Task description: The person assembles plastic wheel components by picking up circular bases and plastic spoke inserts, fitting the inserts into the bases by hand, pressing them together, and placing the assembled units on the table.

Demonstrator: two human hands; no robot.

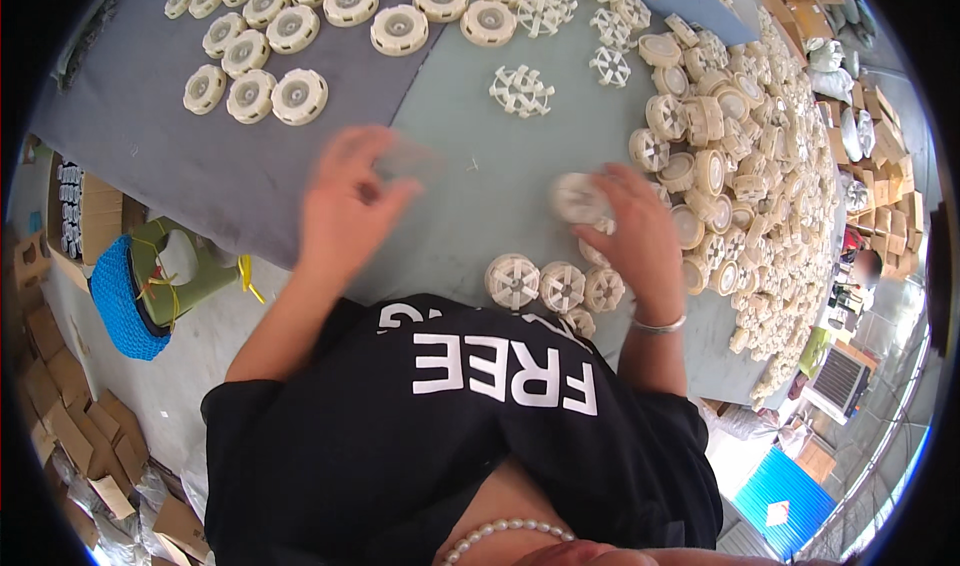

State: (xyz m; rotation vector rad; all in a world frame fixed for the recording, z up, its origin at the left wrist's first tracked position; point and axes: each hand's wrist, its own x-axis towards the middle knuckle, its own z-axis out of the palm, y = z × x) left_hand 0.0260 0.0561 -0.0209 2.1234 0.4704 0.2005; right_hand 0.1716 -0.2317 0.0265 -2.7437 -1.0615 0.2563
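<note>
Perhaps the wheels [513,281] nearest the body get knocked if the right hand [640,226], pinching a blurred disc [577,200] over the table [470,216], swings low, while the left hand [348,198] blurs too much to tell its grip.

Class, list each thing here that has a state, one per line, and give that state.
Left hand: blurred, grip unclear.
Right hand: gripping a cream disc.
Cream disc: held, blurred.
Round cream parts at upper left: laid flat, side by side.
Spoked discs near the shirt: spokes up.
Pile at right: loosely heaped, pieces variously tilted.
Carton at left: open, holding small parts.
</note>
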